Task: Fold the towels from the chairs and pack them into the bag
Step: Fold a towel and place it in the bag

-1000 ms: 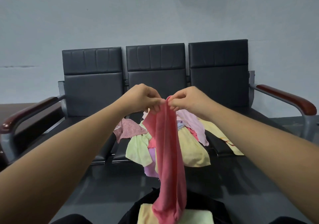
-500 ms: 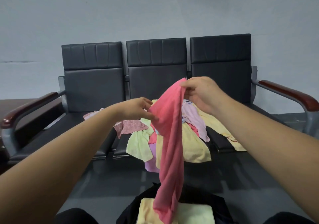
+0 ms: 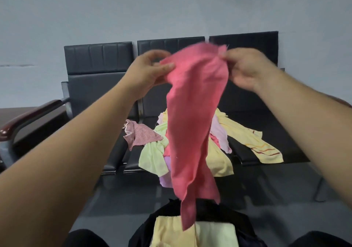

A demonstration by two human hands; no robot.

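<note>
Above the black bag (image 3: 219,214), the pink towel (image 3: 194,113) hangs bunched from its top edge. The left hand (image 3: 150,69) pinches one end of that edge and the right hand (image 3: 247,69) pinches the other corner.

Risk: both pinches look shallow and the cloth is twisted. Spreading it may slip a corner free, dropping it unfolded.

Bag contents: folded pale yellow towel (image 3: 171,231).

Remaining towels (image 3: 152,157) lie heaped on the chairs (image 3: 99,86), over the middle seat's front edge.

Black chairs (image 3: 99,60) line a pale grey wall (image 3: 171,8)
</note>
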